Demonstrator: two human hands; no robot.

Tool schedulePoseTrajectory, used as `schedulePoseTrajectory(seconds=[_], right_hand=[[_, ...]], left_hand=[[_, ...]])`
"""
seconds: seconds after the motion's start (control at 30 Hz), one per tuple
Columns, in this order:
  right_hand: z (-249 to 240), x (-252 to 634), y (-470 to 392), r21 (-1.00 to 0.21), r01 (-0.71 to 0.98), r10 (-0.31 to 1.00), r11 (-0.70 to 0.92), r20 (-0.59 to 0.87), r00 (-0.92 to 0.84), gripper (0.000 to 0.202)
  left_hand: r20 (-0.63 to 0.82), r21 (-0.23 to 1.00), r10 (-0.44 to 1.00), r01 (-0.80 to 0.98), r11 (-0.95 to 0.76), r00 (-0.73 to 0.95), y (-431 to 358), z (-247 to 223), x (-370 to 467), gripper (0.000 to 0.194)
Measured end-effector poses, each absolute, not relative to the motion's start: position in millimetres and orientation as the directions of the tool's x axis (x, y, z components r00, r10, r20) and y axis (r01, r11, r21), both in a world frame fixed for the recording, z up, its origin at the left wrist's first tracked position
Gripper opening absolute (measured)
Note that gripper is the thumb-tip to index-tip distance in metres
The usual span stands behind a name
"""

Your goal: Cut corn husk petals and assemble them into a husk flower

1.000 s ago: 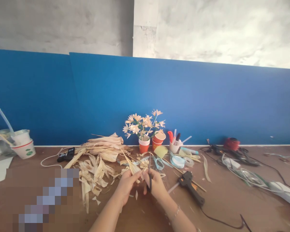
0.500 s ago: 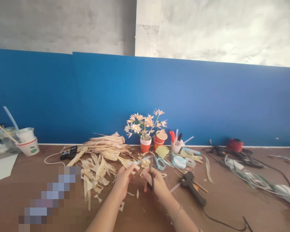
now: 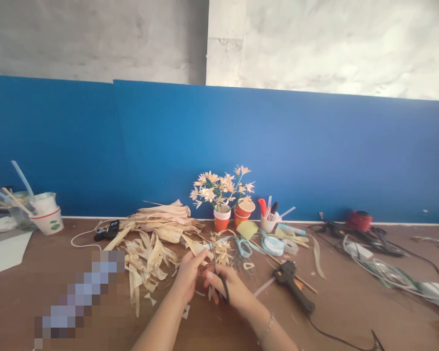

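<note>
My right hand (image 3: 227, 286) is wrapped round black-handled scissors (image 3: 223, 288), whose blades point up and away from me. Close on its left, my left hand (image 3: 189, 274) is closed in a pinch, thumb and forefinger together at what looks like a pale piece of corn husk; the fingers mostly hide it. Just beyond the hands lie small cut husk pieces (image 3: 223, 254). Left of them spreads a heap of dry corn husks (image 3: 151, 258), with longer husks (image 3: 164, 217) stacked behind. Pale handmade flowers (image 3: 219, 186) on green stems stand in a red paper cup (image 3: 221, 222).
A black glue gun (image 3: 294, 286) with its cord lies to the right. Blue ribbon rolls (image 3: 273, 245) and a cup of pens (image 3: 268, 223) stand behind it. Cables (image 3: 382, 265) run along the far right. White cups (image 3: 47, 220) are at the left, before a blue partition (image 3: 161, 141).
My right hand has moved left, nearer to my left hand, and the scissors have turned so their tips lean left. My left hand has hardly moved.
</note>
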State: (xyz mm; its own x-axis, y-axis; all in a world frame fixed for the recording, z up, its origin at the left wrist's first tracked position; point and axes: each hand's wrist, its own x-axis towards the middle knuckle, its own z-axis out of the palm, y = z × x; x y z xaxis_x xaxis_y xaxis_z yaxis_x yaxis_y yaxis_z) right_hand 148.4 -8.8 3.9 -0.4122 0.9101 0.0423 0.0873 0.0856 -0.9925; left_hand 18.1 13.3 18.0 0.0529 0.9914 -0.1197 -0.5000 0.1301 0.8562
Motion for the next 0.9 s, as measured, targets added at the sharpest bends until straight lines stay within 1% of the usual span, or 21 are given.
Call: schedulePoseTrajectory(seconds=[0.17,0.37,0.63,0.9], right_hand=[[6.9,147.9,-9.1,-0.995,0.066,0.910,0.082,0.047,-0.412,0.056],[10.3,146.9,-10.0,-0.992,0.094,0.911,0.081,0.036,-0.410,0.057],[7.9,144.2,-9.6,-0.995,0.084,0.930,0.047,0.013,-0.369,0.060],[9.0,146.5,-9.6,-0.998,0.062,0.925,-0.004,-0.027,-0.378,0.059]], left_hand=[[-0.129,0.856,0.990,-0.498,0.137,0.052,11.7,19.6,19.4,0.036],[-0.118,0.866,0.991,-0.482,0.130,0.055,12.8,14.8,19.5,0.037],[-0.117,0.851,0.990,-0.505,0.144,0.084,13.0,17.2,17.6,0.037],[-0.127,0.859,0.987,-0.487,0.159,0.097,13.9,19.1,13.3,0.035]])
